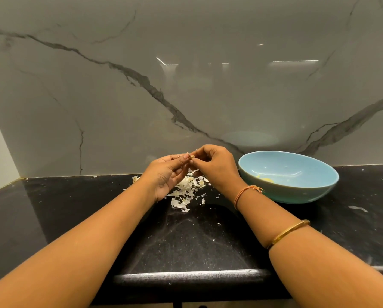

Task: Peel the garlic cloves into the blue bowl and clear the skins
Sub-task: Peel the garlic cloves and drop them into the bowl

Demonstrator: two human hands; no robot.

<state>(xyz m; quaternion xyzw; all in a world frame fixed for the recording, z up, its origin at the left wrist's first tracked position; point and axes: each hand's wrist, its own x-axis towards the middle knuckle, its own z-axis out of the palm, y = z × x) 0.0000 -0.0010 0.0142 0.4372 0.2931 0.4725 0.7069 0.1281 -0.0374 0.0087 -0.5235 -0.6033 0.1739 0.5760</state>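
Observation:
Both hands meet above the black counter, pinching one small garlic clove (192,156) between their fingertips. My left hand (166,174) holds it from the left, palm turned up. My right hand (215,166) grips it from the right, fingers curled over it. Under the hands lies a loose heap of white garlic skins (187,190). The blue bowl (297,192) stands to the right of my right wrist, with a few pale yellow peeled cloves (266,180) at its bottom.
The black speckled counter (186,238) runs to a rounded front edge near me. A grey marble backsplash (141,96) rises right behind the hands and bowl. Small skin flakes are scattered across the counter, with one bigger scrap (135,179) left of my left hand.

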